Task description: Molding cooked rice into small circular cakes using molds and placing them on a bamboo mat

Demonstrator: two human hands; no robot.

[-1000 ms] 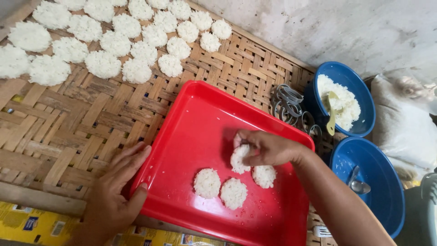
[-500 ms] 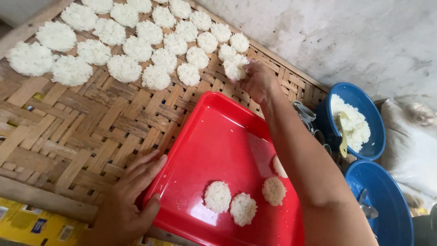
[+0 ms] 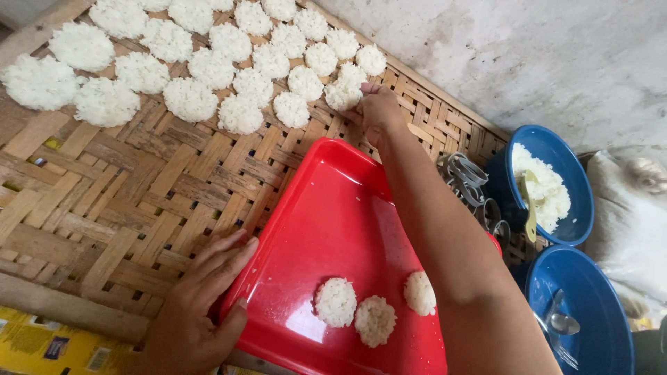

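Currently, right hand (image 3: 379, 111) pinches a white round rice cake (image 3: 345, 92) at the woven bamboo mat's (image 3: 104, 229) far edge; squeezing could crumble it. Left hand (image 3: 201, 305), fingers spread, grips the red plastic tray's (image 3: 333, 229) near-left edge.

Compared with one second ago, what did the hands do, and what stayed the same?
The right hand lifted one white rice cake off the red plastic tray, carried it away from the person and now sets it, a round white rice cake, among the rows on the woven bamboo mat. Three cakes remain on the tray. The left hand keeps gripping the tray's edge.
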